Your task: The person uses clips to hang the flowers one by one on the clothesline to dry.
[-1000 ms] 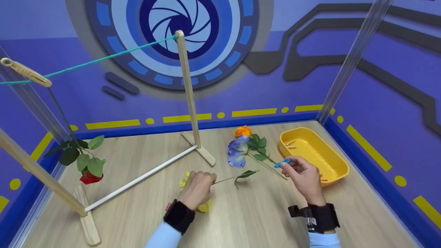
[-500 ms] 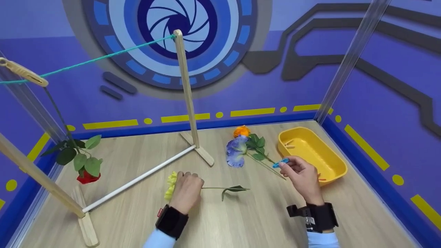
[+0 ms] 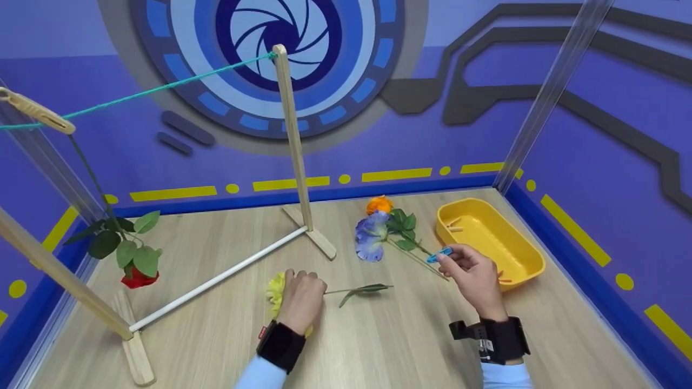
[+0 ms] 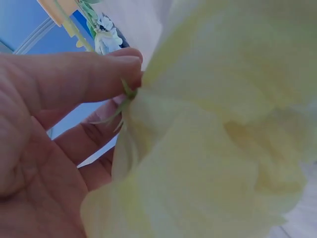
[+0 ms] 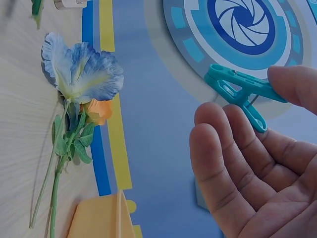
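Note:
My left hand (image 3: 304, 300) pinches a yellow artificial flower (image 3: 275, 292) just beneath its bloom. In the left wrist view the pale petals (image 4: 208, 163) fill most of the picture, with thumb and fingers at the green base. Its leafy stem points right in the head view. My right hand (image 3: 476, 278) holds a blue clothespin (image 3: 439, 254) between thumb and fingers, beside the yellow tub. The right wrist view shows the clothespin (image 5: 240, 89) with the thumb on one handle and fingers behind the other.
A purple-blue flower (image 3: 372, 237) and an orange flower (image 3: 380, 205) lie left of the yellow tub (image 3: 532, 270), which holds several clothespins. A green cord (image 3: 162, 87) runs to a wooden post (image 3: 292, 129). A red rose (image 3: 139, 278) hangs upside down from a wooden clothespin (image 3: 40, 113).
My left hand, with the yellow flower, shifts left and then slightly back right, and the stem swings a little. The right hand stays nearly still with the blue clothespin.

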### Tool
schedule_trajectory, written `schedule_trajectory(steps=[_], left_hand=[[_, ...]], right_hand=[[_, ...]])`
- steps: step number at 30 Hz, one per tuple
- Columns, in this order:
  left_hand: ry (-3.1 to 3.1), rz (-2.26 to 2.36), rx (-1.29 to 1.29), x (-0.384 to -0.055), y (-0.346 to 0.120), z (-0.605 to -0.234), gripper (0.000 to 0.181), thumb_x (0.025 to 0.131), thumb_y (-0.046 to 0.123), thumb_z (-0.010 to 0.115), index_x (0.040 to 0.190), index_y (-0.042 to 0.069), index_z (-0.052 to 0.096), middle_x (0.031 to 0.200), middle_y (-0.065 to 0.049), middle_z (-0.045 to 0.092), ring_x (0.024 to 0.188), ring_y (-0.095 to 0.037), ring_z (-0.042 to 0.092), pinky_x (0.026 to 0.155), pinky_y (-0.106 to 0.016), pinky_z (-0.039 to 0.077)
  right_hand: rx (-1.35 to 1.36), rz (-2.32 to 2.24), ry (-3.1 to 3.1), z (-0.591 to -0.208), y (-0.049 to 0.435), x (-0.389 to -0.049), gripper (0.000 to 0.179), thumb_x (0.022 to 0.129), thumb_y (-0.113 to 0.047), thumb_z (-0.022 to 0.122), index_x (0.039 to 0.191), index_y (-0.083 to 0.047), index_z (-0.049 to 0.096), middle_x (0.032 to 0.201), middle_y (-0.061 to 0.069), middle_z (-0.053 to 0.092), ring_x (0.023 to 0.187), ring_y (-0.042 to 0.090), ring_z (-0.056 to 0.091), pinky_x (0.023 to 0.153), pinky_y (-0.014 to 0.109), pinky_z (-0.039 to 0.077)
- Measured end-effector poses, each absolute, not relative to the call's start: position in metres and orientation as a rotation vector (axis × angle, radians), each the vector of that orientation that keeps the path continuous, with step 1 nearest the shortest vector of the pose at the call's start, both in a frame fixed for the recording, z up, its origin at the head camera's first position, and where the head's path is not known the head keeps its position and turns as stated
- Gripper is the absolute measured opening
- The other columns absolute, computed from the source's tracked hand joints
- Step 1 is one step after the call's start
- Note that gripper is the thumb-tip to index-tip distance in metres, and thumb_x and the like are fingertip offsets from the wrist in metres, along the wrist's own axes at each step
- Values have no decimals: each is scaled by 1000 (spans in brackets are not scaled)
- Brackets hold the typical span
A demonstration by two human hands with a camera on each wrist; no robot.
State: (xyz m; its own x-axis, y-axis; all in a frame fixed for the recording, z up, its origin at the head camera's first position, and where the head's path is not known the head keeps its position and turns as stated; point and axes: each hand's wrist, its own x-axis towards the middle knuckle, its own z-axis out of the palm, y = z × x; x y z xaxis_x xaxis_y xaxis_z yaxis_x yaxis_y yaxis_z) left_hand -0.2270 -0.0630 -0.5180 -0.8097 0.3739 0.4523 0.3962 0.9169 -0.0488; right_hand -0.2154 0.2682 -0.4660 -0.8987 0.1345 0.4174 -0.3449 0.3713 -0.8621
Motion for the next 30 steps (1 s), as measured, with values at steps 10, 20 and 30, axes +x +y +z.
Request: schedule_trajectory(steps=[10,20,30], left_hand=[[-2642,-32,-520,-224,-53,-521,17,73,-4,78,74,12,76,69,-5,67,64,-23,61,81,-46,43],[-2576,-86,-565,-210,-39,-521,18,69,-2,82,77,12,75,72,-3,65,67,-22,61,80,-44,43],[-2514,-252,-676,-201,-16,-514,21,72,-1,81,88,11,76,85,-1,67,77,-20,62,77,-37,49]], right_hand=[[166,1534,-2238,-464,268,-215,13,91,-3,77,102,2,74,83,10,73,67,16,70,63,21,57],[202,1514,-2235,-465,269,-214,15,92,-2,77,105,3,73,85,14,73,68,10,69,64,18,55],[205,1593,-2235,-463,264,-214,13,92,-2,76,104,3,73,84,14,71,69,17,70,64,23,59]])
